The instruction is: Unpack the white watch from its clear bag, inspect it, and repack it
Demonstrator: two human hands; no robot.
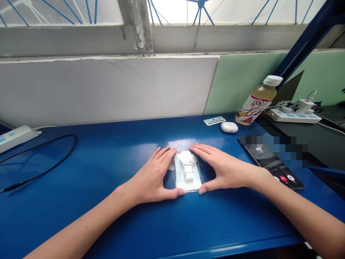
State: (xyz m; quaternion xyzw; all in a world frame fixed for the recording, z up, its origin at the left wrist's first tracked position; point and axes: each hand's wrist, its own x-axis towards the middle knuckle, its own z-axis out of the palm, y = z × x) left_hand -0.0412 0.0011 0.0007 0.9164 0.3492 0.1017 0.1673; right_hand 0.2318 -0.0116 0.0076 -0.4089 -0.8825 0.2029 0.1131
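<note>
Left hand [154, 176]: fingers close together, thumb spread well away from them; fingertips at the far left corner of a small clear packet [188, 172], thumb at its near left edge. Right hand [215, 167]: likewise spread, fingers by the far right corner, thumb at the near right corner. Packet lies flat on the blue counter [113, 151], between the two hands; a white piece shows through it, exact nature unclear. Right of the packet, a dark phone [269, 162] lies face up, partly behind the right wrist. Beyond: white rounded case [229, 127], printed card [215, 121] just beside it, capped bottle [256, 104] standing near. Far left: white power strip [17, 138] and a looped black cable [10, 187].
</note>
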